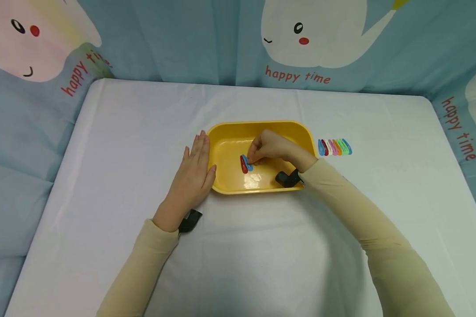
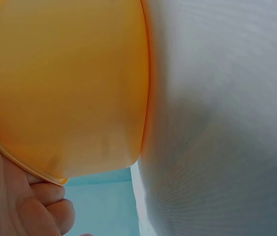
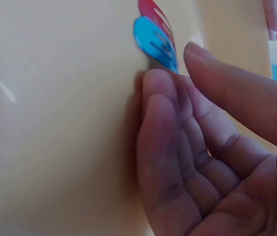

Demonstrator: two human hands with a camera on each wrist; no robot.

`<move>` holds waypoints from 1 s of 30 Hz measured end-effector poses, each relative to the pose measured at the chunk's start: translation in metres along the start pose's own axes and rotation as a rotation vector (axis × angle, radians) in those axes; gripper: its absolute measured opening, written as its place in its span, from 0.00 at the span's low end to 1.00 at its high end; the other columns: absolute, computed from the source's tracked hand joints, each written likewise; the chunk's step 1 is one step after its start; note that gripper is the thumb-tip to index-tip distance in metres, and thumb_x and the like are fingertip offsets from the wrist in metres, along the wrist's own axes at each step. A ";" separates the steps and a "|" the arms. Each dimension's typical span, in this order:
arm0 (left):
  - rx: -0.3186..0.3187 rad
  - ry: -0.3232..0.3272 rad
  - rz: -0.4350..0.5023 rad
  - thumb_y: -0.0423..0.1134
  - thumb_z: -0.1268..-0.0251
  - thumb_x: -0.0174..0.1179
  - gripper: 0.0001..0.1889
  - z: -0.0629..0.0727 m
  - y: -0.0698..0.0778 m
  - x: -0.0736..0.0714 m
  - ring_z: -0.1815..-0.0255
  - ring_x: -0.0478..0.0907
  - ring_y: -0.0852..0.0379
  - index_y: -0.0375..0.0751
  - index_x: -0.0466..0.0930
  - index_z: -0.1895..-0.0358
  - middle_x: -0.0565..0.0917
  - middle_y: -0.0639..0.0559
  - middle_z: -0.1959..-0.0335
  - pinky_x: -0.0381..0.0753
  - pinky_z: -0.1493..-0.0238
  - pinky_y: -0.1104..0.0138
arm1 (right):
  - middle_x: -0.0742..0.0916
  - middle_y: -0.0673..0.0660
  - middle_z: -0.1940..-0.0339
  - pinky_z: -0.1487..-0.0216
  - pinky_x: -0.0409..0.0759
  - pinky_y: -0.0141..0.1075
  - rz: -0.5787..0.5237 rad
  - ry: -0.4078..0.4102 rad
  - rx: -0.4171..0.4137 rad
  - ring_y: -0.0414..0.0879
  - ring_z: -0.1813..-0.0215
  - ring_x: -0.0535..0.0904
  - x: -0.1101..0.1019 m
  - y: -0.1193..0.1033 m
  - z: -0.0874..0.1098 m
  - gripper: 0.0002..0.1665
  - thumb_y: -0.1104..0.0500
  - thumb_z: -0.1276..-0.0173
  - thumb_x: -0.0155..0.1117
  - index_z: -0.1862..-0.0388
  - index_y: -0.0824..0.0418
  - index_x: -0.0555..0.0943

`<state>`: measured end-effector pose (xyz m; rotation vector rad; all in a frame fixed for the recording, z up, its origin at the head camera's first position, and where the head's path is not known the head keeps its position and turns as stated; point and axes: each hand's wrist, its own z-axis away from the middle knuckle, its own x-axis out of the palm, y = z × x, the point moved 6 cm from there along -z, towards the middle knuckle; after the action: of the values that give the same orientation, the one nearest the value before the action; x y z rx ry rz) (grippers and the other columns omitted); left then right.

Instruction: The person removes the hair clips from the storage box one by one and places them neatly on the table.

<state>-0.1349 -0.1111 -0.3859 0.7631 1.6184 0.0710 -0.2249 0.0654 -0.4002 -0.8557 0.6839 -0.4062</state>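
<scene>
A yellow tray [image 1: 227, 179] holds two snap hair clips lying side by side, a red hair clip [image 1: 243, 164] and a blue hair clip [image 1: 247, 162]. With curled fingers, my right hand [image 1: 271, 147] reaches into the tray and holds the blue hair clip by its narrow end; the fingers partly hide it. In the right wrist view the thumb [image 3: 236, 88] lies close beside that end. My left hand [image 1: 194, 174] lies with straight fingers along the tray's left rim. The left wrist view shows the tray's outer wall [image 2: 69, 88] against that hand.
Right of the tray, a neat row of several coloured hair clips [image 1: 335, 147] lies on the white tablecloth [image 1: 238, 246]. Blue curtains with cartoon prints [image 1: 190, 39] stand behind and beside the table. Small black wrist devices [image 1: 287, 179] sit at both wrists.
</scene>
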 end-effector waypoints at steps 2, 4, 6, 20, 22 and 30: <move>-0.001 -0.001 -0.002 0.40 0.28 0.40 0.33 0.000 0.000 -0.001 0.24 0.38 0.46 0.25 0.42 0.28 0.43 0.37 0.25 0.43 0.30 0.46 | 0.85 0.56 0.78 0.70 0.79 0.31 -0.007 -0.006 -0.003 0.44 0.76 0.79 0.001 0.000 -0.002 0.04 0.70 0.42 0.67 0.71 0.73 0.83; -0.001 -0.002 -0.003 0.40 0.28 0.41 0.33 0.000 0.000 -0.001 0.24 0.38 0.46 0.25 0.41 0.28 0.42 0.37 0.25 0.43 0.30 0.46 | 0.85 0.56 0.79 0.72 0.79 0.30 0.002 -0.001 0.003 0.44 0.78 0.79 0.002 0.001 -0.004 0.04 0.69 0.44 0.68 0.73 0.72 0.84; -0.002 -0.004 -0.005 0.40 0.28 0.41 0.33 0.000 0.000 -0.002 0.24 0.37 0.47 0.26 0.41 0.28 0.42 0.37 0.25 0.42 0.30 0.46 | 0.84 0.55 0.81 0.73 0.78 0.29 0.024 0.004 0.001 0.44 0.79 0.78 0.002 0.001 -0.006 0.04 0.69 0.45 0.70 0.75 0.71 0.84; 0.001 -0.004 -0.009 0.40 0.29 0.41 0.33 0.000 0.000 0.000 0.25 0.39 0.45 0.25 0.41 0.28 0.42 0.37 0.25 0.42 0.30 0.46 | 0.85 0.57 0.80 0.73 0.80 0.32 0.089 0.027 0.033 0.45 0.80 0.79 0.004 -0.001 -0.007 0.03 0.71 0.45 0.67 0.76 0.70 0.84; 0.000 -0.004 -0.012 0.40 0.29 0.41 0.34 0.000 0.000 -0.001 0.25 0.39 0.45 0.25 0.41 0.28 0.42 0.37 0.25 0.42 0.30 0.46 | 0.85 0.58 0.80 0.73 0.80 0.32 0.035 0.031 0.047 0.44 0.80 0.79 0.003 0.000 -0.007 0.02 0.72 0.45 0.67 0.75 0.72 0.84; -0.004 -0.004 -0.011 0.40 0.28 0.41 0.34 0.000 0.000 0.000 0.24 0.37 0.47 0.26 0.41 0.27 0.42 0.37 0.25 0.42 0.30 0.47 | 0.85 0.58 0.79 0.75 0.80 0.31 -0.016 0.030 0.066 0.43 0.81 0.79 0.002 0.002 -0.007 0.03 0.72 0.44 0.67 0.73 0.74 0.83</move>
<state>-0.1349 -0.1111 -0.3862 0.7504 1.6183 0.0645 -0.2279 0.0619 -0.4058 -0.7942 0.6878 -0.4539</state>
